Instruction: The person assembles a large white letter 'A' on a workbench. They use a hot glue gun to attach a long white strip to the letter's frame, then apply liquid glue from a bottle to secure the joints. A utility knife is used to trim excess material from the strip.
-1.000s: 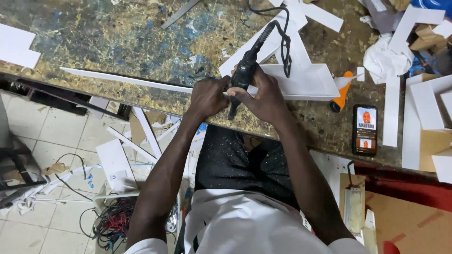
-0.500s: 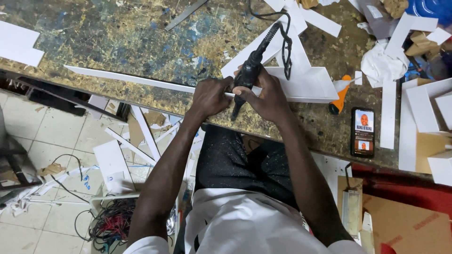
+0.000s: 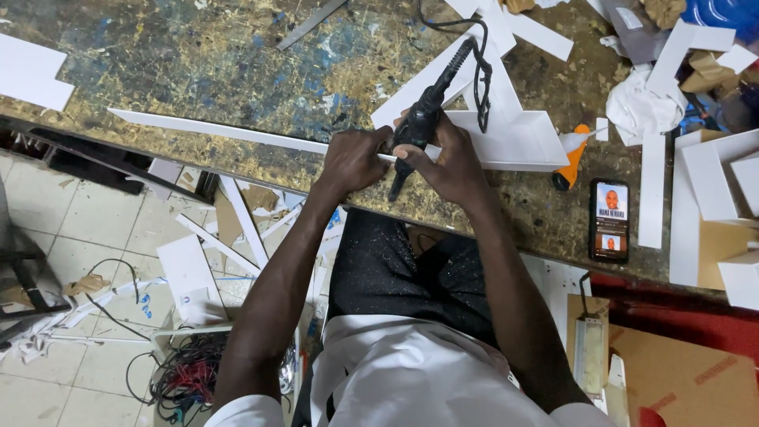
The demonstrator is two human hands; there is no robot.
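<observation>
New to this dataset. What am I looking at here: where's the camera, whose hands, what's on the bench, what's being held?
There is no robot: a person works with bare hands, and the single camera sits on their head, looking down past their lap to the worktable, a paint-stained, scuffed surface.

Both hands meet at the near edge. The right hand grips a black glue gun, its cord trailing up the table. The left hand rests against the gun and a long white strip.

Around them lie white board offcuts, an orange-handled cutter, a phone with its screen lit, and crumpled white paper. The tiled floor holds scraps and tangled cables.
</observation>
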